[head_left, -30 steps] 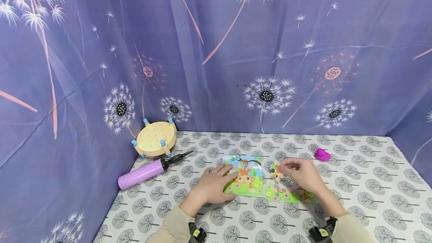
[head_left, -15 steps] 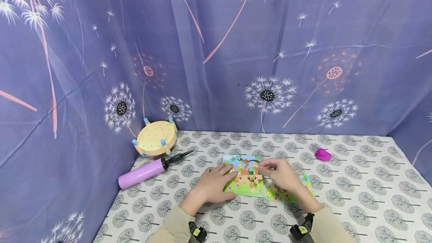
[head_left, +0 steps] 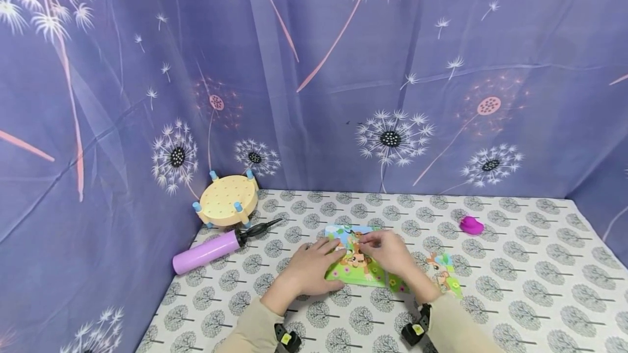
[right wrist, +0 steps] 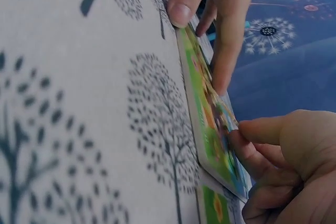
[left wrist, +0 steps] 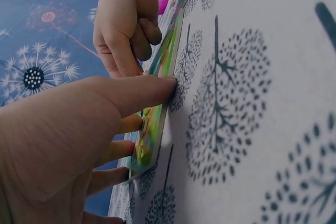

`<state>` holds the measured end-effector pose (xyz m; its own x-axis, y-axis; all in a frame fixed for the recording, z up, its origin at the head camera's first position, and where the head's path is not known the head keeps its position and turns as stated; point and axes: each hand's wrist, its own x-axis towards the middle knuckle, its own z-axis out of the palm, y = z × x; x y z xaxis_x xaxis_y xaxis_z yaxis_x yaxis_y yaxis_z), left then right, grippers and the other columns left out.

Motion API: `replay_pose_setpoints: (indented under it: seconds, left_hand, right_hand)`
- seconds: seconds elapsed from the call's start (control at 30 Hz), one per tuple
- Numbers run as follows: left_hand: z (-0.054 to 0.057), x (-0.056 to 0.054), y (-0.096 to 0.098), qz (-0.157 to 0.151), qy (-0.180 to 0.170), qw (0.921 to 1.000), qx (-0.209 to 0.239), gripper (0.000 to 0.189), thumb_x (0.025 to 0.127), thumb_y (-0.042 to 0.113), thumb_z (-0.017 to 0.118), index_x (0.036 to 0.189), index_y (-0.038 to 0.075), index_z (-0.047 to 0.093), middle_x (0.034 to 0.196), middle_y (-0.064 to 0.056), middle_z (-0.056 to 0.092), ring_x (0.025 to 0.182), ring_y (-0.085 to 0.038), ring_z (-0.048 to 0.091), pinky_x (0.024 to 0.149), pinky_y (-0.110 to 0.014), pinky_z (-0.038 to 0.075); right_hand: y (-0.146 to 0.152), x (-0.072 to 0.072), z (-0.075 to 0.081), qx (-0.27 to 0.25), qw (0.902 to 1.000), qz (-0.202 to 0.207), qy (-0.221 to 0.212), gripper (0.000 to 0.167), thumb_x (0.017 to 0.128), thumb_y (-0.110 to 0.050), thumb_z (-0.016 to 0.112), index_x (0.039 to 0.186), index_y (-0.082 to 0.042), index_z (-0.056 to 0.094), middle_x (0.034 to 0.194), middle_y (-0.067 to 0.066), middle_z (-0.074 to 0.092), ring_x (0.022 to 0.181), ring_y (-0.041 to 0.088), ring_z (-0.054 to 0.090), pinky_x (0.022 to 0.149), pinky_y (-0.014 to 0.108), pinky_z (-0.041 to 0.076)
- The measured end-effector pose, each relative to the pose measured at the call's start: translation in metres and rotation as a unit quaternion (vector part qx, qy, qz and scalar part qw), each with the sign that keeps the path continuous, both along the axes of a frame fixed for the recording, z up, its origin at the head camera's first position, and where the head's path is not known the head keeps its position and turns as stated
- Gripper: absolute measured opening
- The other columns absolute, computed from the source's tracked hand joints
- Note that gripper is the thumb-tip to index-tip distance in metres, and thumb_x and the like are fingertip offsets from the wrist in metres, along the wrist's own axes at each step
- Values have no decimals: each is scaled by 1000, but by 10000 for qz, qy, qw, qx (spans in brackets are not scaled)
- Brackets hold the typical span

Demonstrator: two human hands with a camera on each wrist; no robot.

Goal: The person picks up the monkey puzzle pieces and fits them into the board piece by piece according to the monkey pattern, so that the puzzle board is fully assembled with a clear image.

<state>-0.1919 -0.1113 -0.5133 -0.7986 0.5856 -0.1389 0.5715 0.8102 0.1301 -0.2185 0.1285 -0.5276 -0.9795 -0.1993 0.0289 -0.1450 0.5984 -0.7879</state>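
A jigsaw puzzle board (head_left: 370,278) with a cartoon monkey picture lies flat on the cloth. Spread over its left side, my left hand (head_left: 310,270) rests with fingers mostly straight, the thumb at the near edge. My right hand (head_left: 390,254) is above the board's right half and pinches a puzzle piece (right wrist: 227,112) between thumb and finger. That piece is tilted low over the picture; whether it touches the board I cannot tell. Loose puzzle pieces (head_left: 445,277) lie to the right of the board, partly hidden by my right forearm.
A magenta object (head_left: 471,225) sits at the back right. On the left lie a purple hand pump (head_left: 206,252) with a black nozzle and a round yellow pegged stand (head_left: 228,200) with blue-tipped legs. A dandelion-patterned curtain (head_left: 324,140) hangs behind the tree-print cloth (head_left: 530,298).
My right hand has carried the puzzle piece leftward from the loose pieces to over the board, uncovering pieces at the right. My left hand has stayed in place.
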Motion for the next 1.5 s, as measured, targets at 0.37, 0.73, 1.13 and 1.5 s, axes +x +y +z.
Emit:
replay_pose_setpoints:
  seconds: [0.37,0.73,1.13,1.5]
  left_hand:
    - [-3,6,4,-303,125,9993,188,71,101,59,56,163,32,36,170,8,26,154,-38,24,113,-73,31]
    - [-6,7,7,-281,107,9994,159,68,102,58,55,162,33,38,170,8,27,155,-38,21,114,-74,29]
    - [-7,6,12,-163,106,9996,199,69,98,60,60,159,35,43,168,8,31,153,-41,26,110,-76,31]
    - [-3,4,16,-131,219,9994,223,68,96,63,62,157,35,47,163,5,38,150,-42,30,111,-76,31]
  right_hand:
    - [-9,1,-1,147,9988,-353,-314,11,91,-15,80,101,-11,79,80,-5,71,57,13,59,44,22,44]
    - [0,7,5,14,9991,-369,-191,19,91,-16,80,108,-8,79,83,-4,73,60,13,61,49,25,46]
    - [44,10,10,26,9991,-402,155,19,97,-19,74,113,-9,77,96,0,73,76,16,64,58,29,53]
    - [114,23,14,195,9980,-545,238,28,98,-21,74,120,-4,73,97,3,74,73,18,64,53,29,52]
